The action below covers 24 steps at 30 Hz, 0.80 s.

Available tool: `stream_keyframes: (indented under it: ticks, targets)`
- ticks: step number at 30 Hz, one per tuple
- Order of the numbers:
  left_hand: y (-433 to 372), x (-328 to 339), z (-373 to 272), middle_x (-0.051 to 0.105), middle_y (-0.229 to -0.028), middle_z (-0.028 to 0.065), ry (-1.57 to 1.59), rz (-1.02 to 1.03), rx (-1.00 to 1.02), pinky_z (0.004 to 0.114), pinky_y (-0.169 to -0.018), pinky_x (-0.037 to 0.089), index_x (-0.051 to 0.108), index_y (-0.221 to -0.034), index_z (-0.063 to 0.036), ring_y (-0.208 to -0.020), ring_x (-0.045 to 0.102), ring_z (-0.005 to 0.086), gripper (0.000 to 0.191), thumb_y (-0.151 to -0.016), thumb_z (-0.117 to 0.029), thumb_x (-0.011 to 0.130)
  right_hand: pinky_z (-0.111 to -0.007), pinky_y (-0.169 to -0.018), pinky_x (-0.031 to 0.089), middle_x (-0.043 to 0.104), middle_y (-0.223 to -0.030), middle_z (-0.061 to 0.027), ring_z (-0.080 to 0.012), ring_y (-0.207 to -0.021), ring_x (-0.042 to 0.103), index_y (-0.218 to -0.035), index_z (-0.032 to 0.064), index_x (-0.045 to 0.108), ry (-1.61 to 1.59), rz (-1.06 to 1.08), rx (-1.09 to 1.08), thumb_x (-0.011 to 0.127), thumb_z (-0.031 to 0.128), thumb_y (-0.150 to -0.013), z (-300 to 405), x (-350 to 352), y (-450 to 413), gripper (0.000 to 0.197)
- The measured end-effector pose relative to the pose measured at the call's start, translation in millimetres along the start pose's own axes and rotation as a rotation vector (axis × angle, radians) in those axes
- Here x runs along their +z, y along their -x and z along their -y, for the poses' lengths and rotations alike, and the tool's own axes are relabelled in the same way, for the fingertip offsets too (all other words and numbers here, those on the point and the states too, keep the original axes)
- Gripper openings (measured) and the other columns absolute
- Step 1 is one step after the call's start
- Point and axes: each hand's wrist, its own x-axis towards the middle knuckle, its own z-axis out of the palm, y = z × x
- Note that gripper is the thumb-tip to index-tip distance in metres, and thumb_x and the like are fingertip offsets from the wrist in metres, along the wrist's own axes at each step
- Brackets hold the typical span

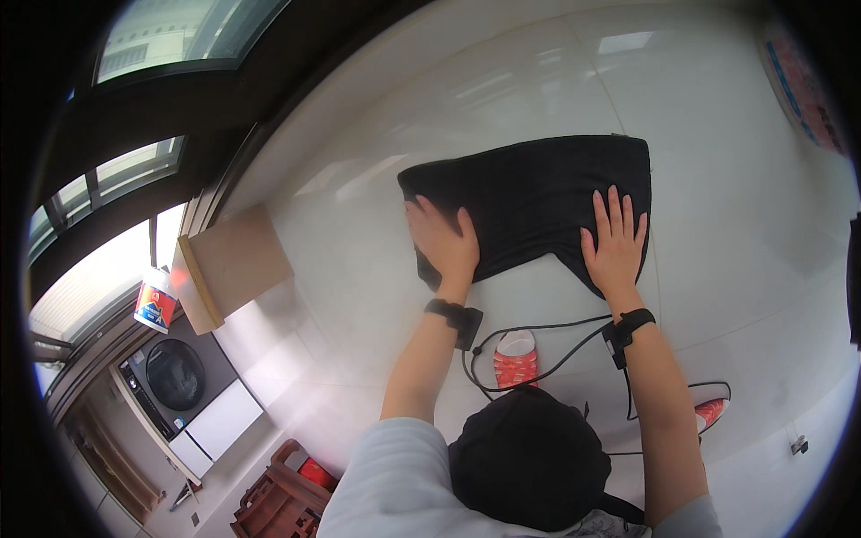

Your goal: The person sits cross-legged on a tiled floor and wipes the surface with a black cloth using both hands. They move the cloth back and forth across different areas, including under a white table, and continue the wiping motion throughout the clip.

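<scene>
A black cloth garment (525, 195), which looks like a pair of shorts or folded trousers, lies spread out before me on the pale tiled floor (713, 255). My left hand (444, 239) rests on its left part, thumb apart from the fingers. Flat on the right part is my right hand (615, 242), its fingers spread and pointing away from me. Neither hand grips the cloth. Between the hands the fabric shows some soft wrinkles, and a notch opens in its near edge. Each wrist wears a black strap with a small device.
Black cables (538, 380) loop between my wrists, near a red and white shoe (516, 360). At left are a cardboard box (239, 259), a white tub (156, 299) with a colourful label, a front-loading washing machine (175, 374) and a brown wooden chair (282, 494).
</scene>
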Motion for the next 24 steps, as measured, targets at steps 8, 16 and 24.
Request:
stream_keyframes:
  ticks: [8,16,24]
  targets:
    - [113,-27,7,0.006,-0.15,0.0411,-0.028,0.208,0.035,0.063,-0.111,0.013,0.018,-0.152,-0.0033,-0.139,0.01,0.0571,0.089,-0.088,-0.05,0.057,-0.056,-0.113,0.019,0.035,-0.154,-0.0083,-0.0307,-0.14,0.033,-0.145,0.0173,0.043,-0.039,0.097,-0.045,0.058,0.031,-0.089,-8,-7,90,0.06]
    - [62,-13,-7,0.006,-0.153,0.0364,-0.117,0.152,0.127,0.059,-0.113,0.011,0.02,-0.153,-0.007,-0.141,0.01,0.053,0.089,-0.085,-0.052,0.057,-0.056,-0.114,0.019,0.037,-0.152,-0.0051,-0.028,-0.139,0.035,-0.144,0.0219,0.044,-0.106,0.112,0.019,0.063,0.031,-0.084,-13,-17,75,0.064]
    - [-44,16,-82,0.009,-0.154,0.0339,-0.069,0.124,0.403,0.059,-0.113,0.013,0.022,-0.153,-0.0148,-0.143,0.011,0.05,0.085,-0.086,-0.054,0.056,-0.056,-0.114,0.02,0.037,-0.152,-0.0049,-0.0289,-0.138,0.035,-0.144,0.021,0.043,-0.044,-0.054,0.078,0.062,0.034,-0.084,-66,-27,-1,0.064]
